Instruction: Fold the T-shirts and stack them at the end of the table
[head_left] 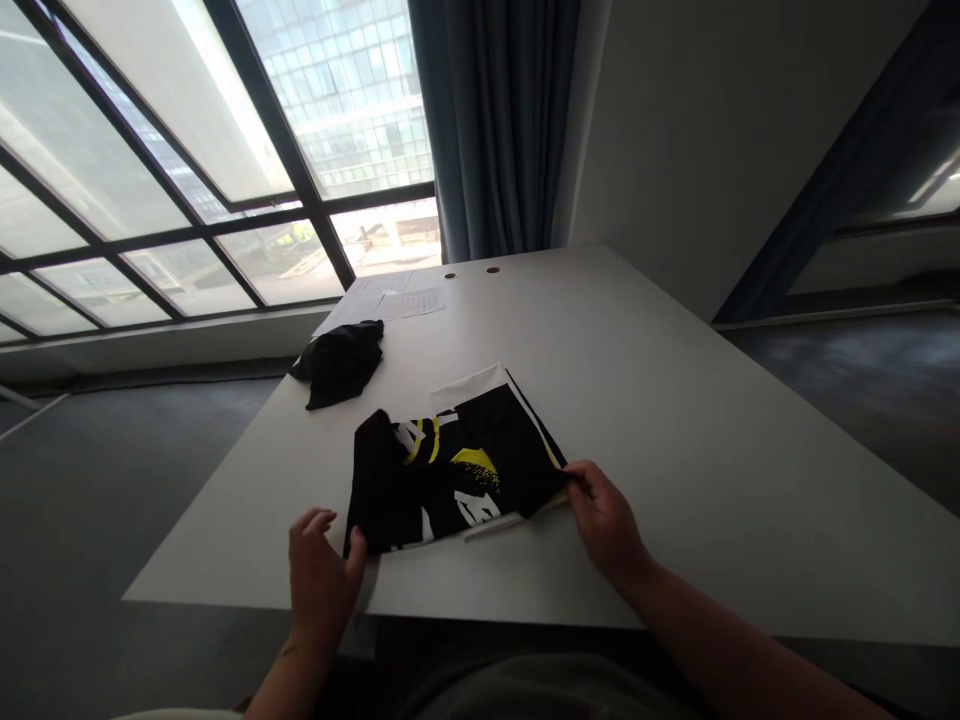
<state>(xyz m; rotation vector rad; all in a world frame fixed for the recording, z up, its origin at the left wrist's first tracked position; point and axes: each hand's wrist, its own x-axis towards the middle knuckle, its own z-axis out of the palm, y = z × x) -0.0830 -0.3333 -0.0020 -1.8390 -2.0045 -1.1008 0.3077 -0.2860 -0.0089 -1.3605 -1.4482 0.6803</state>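
Note:
A black garment (420,490) with a yellow and white print, perhaps a T-shirt, lies folded near the front of the white table. Pale edges show along its back and right sides; whether they are a lining or a sheet beneath, I cannot tell. My right hand (604,515) pinches the garment's right corner between thumb and fingers. At its front left corner is my left hand (322,570), thumb and fingers apart, with the thumb at the cloth's edge. A thin pale strip (493,527) sticks out at the front edge.
Crumpled black cloth (341,362) rests at the table's left edge. Behind it lie papers (405,303). The white table (675,450) has two round holes near its far end. Windows (360,100) and a blue curtain (499,130) stand beyond, with a wall at the right.

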